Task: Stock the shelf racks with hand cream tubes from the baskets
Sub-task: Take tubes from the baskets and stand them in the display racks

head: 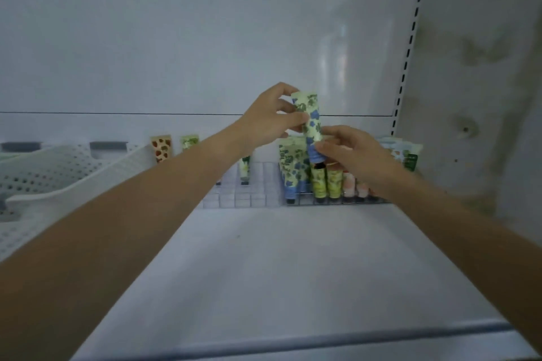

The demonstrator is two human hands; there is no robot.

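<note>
A pale green hand cream tube [310,123] with blue flowers stands nearly upright in the air above the right rack. My left hand [271,117] pinches its upper end between thumb and fingers. My right hand [349,152] pinches its blue lower end near the cap. Below it the wire rack [337,199] holds several upright tubes: blue-flowered ones [290,170], green ones [327,182] and pink ones [356,184]. A clear divided rack [249,193] to the left holds a few tubes, among them a green one [244,165].
A white perforated basket [64,176] sits at the left of the shelf, its contents hidden. An orange-spotted tube [161,148] and a green tube [189,141] stand behind it. More packets [406,152] stand at the far right by the slotted upright [410,38]. The white shelf board [278,272] stretches toward me.
</note>
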